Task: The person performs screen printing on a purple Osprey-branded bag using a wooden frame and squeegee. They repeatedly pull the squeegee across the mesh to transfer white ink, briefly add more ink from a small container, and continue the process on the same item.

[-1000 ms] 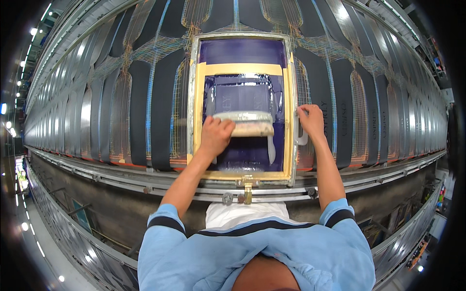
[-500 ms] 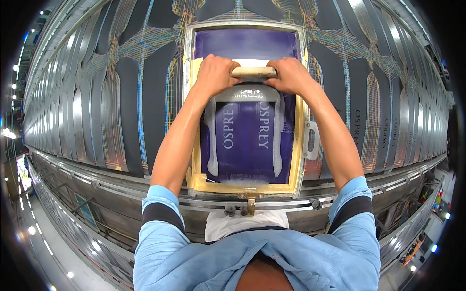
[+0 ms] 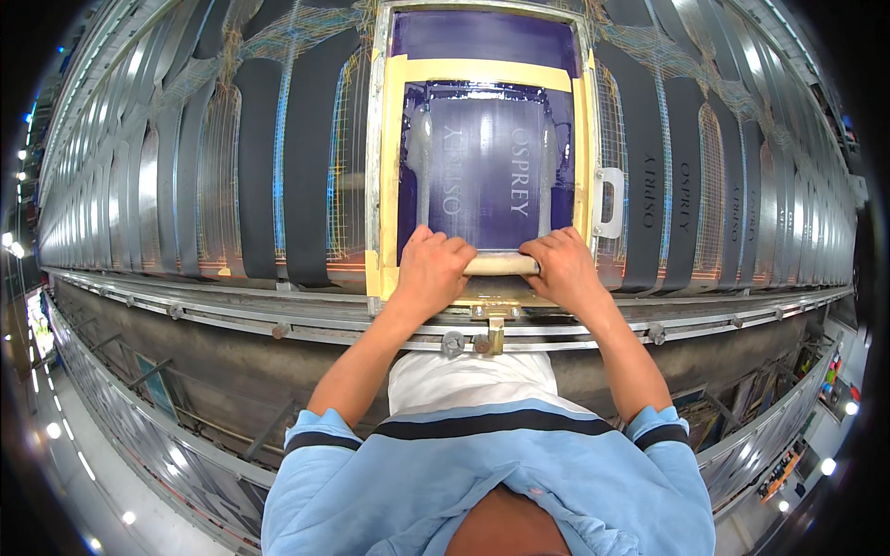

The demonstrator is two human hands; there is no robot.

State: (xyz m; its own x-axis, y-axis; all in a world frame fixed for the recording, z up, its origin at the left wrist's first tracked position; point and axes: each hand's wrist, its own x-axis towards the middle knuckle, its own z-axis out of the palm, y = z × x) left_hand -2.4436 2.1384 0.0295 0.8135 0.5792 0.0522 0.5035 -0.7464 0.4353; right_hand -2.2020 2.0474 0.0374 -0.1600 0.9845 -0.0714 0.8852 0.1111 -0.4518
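Observation:
My left hand [image 3: 432, 271] and my right hand [image 3: 566, 269] are both closed round the ends of a pale squeegee [image 3: 502, 266]. It lies across the near end of a screen-printing frame [image 3: 379, 120]. The frame has metal sides, and yellow tape [image 3: 396, 167] borders its dark purple mesh [image 3: 482, 176]. Two lines of pale lettering run lengthwise on the mesh, with streaks of clear, glossy ink [image 3: 549, 148] beside them. A wet, shiny band lies along the far end of the taped opening. My fingers hide the squeegee's ends.
Dark strips with coloured line patterns [image 3: 311, 157] cover the long printing table on both sides. A white handle [image 3: 609, 202] juts from the frame's right side. A metal rail [image 3: 232, 315] with knobs runs along the near edge, and a brass-coloured bracket [image 3: 497, 334] meets it.
Both hands have drawn the squeegee from the far part of the mesh to its near end. The pale ink pool around the lettering has thinned into streaks. The view has shifted slightly.

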